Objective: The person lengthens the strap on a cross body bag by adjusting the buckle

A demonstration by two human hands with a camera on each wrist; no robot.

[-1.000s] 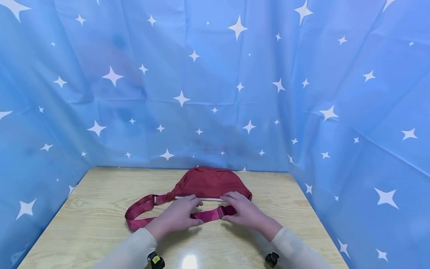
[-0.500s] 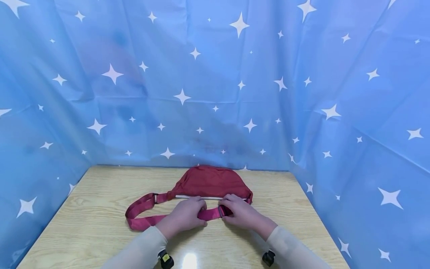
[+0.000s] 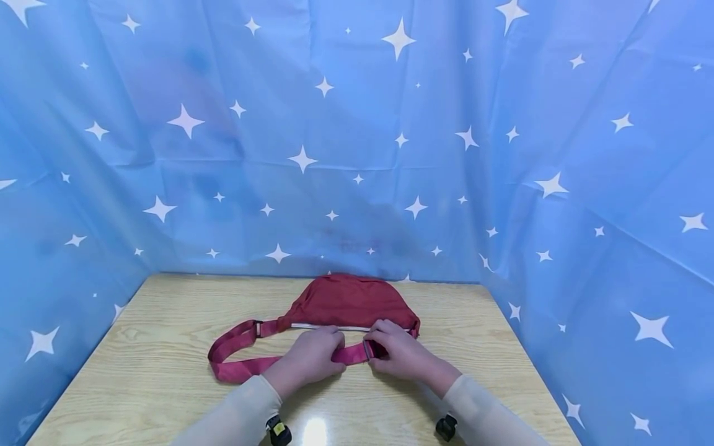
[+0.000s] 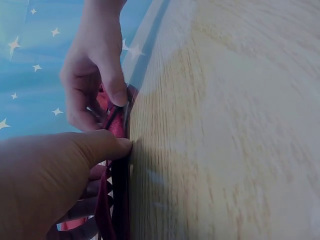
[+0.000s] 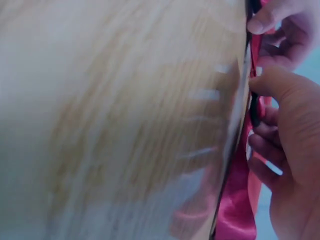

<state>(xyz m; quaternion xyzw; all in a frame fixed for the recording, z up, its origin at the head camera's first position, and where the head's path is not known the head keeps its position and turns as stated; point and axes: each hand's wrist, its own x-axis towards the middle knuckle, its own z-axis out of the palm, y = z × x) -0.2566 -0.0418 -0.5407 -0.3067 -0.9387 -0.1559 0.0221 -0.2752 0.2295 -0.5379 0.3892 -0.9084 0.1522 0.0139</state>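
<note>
A dark red waist bag (image 3: 351, 302) lies at the far side of the wooden table, a pale zip strip (image 3: 305, 326) along its near edge. Its pinkish-red strap (image 3: 240, 370) loops out to the left and back in front of the bag. My left hand (image 3: 313, 355) pinches the front stretch of strap between thumb and fingers. Just right of it, my right hand (image 3: 398, 352) pinches the strap at a dark slider buckle (image 3: 367, 350). In the right wrist view, the strap (image 5: 237, 207) hangs close to the tabletop below my right hand (image 5: 297, 125). Fingers partly hide the buckle.
A second slider (image 3: 258, 329) sits on the strap near the bag's left end. Blue cloth with white stars (image 3: 357, 155) hangs behind and on both sides of the table (image 3: 167, 347). Dark wrist devices (image 3: 278, 430) show below both sleeves.
My left hand has moved right along the strap, toward the buckle. The right hand has drawn slightly left and closed its fingers at the slider. The bag has hardly moved.
</note>
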